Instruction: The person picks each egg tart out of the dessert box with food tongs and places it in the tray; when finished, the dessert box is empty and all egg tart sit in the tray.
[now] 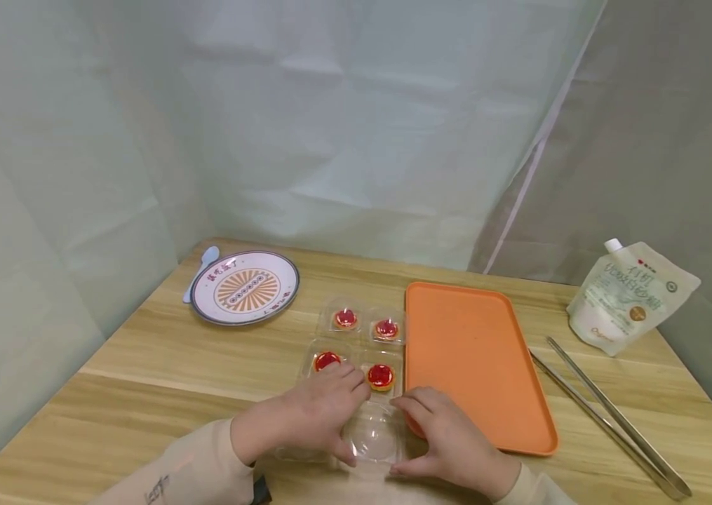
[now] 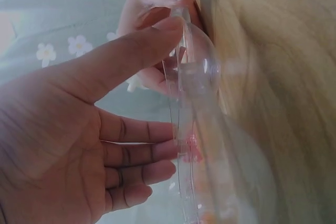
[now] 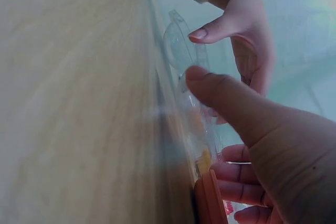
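A clear plastic container [image 1: 373, 436] with several cups lies on the wood table; red-topped tarts [image 1: 381, 377] sit in its farther cups, and the nearest right cup holds nothing. My left hand [image 1: 314, 410] is over its left side, thumb on the clear rim [image 2: 181, 72] in the left wrist view, the other fingers extended towards the plastic. At the right side, my right hand [image 1: 450, 438] touches the corners of the near cup with thumb and fingertips. In the right wrist view its thumb lies on the rim [image 3: 201, 59], fingers loosely extended. My left hand partly covers a tart [image 1: 327, 361].
An orange tray [image 1: 472, 365] stands right beside the container. Metal tongs [image 1: 614, 421] lie farther right, with a white spouted pouch [image 1: 630, 298] behind them. At the back left are a patterned plate [image 1: 245, 288] and a pale blue spoon [image 1: 209, 257]. Cloth hangs behind the table.
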### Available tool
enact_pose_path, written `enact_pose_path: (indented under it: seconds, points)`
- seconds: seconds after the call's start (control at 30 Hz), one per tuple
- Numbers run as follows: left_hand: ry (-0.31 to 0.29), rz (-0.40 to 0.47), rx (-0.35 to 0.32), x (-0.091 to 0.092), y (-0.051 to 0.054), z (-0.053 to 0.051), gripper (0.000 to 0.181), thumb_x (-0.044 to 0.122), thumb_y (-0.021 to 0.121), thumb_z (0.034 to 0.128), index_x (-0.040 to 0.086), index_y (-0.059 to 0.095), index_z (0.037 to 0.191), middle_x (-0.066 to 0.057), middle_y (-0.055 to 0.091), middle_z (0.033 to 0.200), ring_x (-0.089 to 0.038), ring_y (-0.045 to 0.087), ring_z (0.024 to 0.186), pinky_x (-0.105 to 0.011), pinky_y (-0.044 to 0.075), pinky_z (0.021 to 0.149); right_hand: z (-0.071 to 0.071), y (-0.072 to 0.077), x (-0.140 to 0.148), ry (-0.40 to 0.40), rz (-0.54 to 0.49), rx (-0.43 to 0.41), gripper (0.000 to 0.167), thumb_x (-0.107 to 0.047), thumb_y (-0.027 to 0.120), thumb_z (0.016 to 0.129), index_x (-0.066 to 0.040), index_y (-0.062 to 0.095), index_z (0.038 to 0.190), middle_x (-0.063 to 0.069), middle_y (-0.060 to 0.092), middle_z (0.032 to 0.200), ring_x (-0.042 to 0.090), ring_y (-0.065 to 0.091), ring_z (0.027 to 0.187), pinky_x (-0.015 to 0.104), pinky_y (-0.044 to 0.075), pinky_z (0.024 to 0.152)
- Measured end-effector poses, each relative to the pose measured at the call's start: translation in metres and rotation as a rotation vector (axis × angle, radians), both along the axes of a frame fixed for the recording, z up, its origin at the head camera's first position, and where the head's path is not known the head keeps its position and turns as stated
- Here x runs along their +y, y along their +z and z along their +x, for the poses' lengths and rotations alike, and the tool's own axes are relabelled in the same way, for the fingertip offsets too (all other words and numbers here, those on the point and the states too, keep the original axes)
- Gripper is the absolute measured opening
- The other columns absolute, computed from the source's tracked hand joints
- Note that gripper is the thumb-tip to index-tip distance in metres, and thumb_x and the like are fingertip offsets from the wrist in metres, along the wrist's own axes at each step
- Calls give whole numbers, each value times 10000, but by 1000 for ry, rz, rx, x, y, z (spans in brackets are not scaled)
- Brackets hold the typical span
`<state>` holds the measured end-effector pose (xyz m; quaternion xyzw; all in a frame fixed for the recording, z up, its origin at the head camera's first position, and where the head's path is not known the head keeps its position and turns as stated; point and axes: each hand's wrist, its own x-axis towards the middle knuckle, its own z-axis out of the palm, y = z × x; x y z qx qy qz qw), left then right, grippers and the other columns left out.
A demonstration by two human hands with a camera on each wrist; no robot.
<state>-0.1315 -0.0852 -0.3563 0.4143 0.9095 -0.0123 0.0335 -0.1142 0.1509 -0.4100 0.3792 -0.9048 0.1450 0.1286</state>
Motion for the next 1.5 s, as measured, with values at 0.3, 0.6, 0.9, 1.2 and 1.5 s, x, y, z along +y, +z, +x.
enact_pose_path:
  seconds: [0.3, 0.6, 0.9, 1.2, 1.5]
  points:
    - [11, -12, 25, -2, 2, 4, 788, 643, 755, 638, 104, 579, 1185, 20, 565, 1117, -140, 490, 1081, -316, 428, 1047, -1, -1, -2, -9, 43, 26, 784, -700, 712, 662, -151, 607, 1213, -84, 591, 1119, 75, 546, 1031, 327, 492, 932]
    - [-8, -42, 74, -5, 6, 6, 731, 639, 741, 661, 113, 592, 1146, 19, 575, 1068, -134, 489, 1032, -300, 430, 973, 0, 0, -3, -32, 61, 38, 802, -713, 704, 658, -159, 605, 1230, -82, 583, 1123, 73, 544, 1022, 325, 498, 911]
    - [2, -51, 61, -8, 10, 7, 706, 600, 764, 668, 138, 588, 1172, 7, 575, 1081, -149, 498, 1046, -322, 426, 973, 2, 5, -3, -48, 84, -14, 857, -766, 646, 663, -160, 593, 1267, -69, 581, 1141, 84, 551, 990, 318, 524, 847]
    - [13, -15, 68, -11, 18, 5, 675, 548, 768, 702, 178, 578, 1235, 23, 560, 1079, -162, 495, 1086, -342, 400, 992, 5, 11, 2, -31, 49, 19, 770, -703, 685, 698, -177, 599, 1253, -77, 580, 1131, 73, 574, 950, 292, 540, 826]
    - [-11, 188, 24, -28, 27, -11, 592, 406, 801, 734, 137, 605, 1223, 6, 569, 1082, -187, 518, 1061, -355, 442, 954, -3, 25, 10, 6, 7, 63, 682, -601, 697, 765, -141, 601, 1258, -63, 594, 1136, 82, 614, 952, 289, 561, 801]
